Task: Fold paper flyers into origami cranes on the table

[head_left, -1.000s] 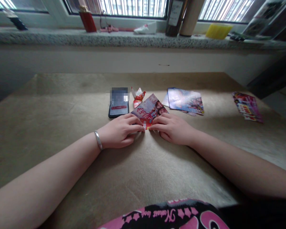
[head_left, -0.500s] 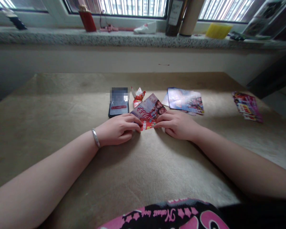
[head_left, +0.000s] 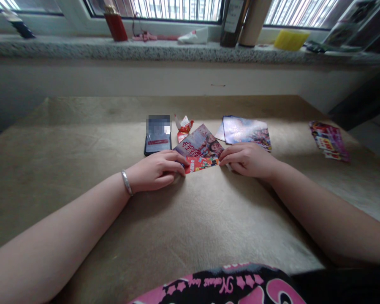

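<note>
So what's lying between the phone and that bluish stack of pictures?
Head view: a small folded red-and-white paper by the phone, then the red printed sheet, before the stack.

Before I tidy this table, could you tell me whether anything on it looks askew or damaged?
The printed sheet held between the left hand and right hand lies diagonal, its near edge folded over. Behind it, beside the phone, sits a crumpled red-and-white paper scrap.

1. Tan felt-topped table (head_left: 66, 147) under the left hand (head_left: 155, 171) and right hand (head_left: 248, 159).
2. Speckled grey stone sill (head_left: 82, 48) well beyond both hands; plain pale wall (head_left: 114, 80) below it.
3. Barred windows (head_left: 177, 8) above the sill.
4. Daylight patch (head_left: 291, 135) on the tabletop just past the right hand.
</note>
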Available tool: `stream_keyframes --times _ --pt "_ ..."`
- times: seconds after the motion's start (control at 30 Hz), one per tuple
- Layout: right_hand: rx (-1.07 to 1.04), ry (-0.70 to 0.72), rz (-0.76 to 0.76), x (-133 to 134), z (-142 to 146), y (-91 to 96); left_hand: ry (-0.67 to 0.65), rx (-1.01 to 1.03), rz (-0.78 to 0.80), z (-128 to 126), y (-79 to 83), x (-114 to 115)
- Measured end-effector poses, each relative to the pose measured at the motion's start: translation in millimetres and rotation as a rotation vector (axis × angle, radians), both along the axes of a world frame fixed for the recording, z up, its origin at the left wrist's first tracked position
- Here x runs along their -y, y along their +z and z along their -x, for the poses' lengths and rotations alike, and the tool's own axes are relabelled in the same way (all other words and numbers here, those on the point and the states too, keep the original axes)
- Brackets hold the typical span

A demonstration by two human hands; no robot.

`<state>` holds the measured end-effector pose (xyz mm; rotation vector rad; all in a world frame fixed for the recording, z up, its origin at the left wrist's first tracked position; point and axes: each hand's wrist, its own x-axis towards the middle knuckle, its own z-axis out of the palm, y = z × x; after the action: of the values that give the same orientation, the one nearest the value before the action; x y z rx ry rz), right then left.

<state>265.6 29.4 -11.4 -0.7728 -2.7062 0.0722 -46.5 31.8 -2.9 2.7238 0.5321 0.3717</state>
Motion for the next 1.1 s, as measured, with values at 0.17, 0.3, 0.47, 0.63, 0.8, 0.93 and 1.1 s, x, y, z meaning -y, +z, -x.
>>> stream_keyframes --times 0.17,0.3,0.47,0.63,0.8,0.93,1.1 --pt "0.001 -0.038 0.012 -1.6 -8.0 2.0 -0.002 -0.001 0.000 0.8 -1.6 -0.2" --pt "-0.001 -0.065 0.044 -3.6 -15.6 2.2 0.001 0.002 0.011 0.9 -2.1 -0.5" --pt "0.019 -0.071 0.090 -8.3 -26.5 2.7 0.011 0.004 0.016 0.8 -2.0 -0.2" --pt "0.022 -0.077 0.114 -11.3 -31.6 1.9 0.027 0.015 -0.014 -1.3 -3.1 2.2" --pt "-0.031 -0.175 0.095 -8.4 -27.9 -0.4 0.089 -0.029 -0.100 -5.9 -3.0 8.3" --pt "-0.133 -0.297 0.045 -1.8 -17.7 -1.3 0.116 -0.088 -0.185 -8.0 -4.6 12.0" --pt "-0.192 -0.217 -0.037 4.7 -2.4 2.1 0.061 -0.156 -0.197 -11.3 -6.3 17.3"
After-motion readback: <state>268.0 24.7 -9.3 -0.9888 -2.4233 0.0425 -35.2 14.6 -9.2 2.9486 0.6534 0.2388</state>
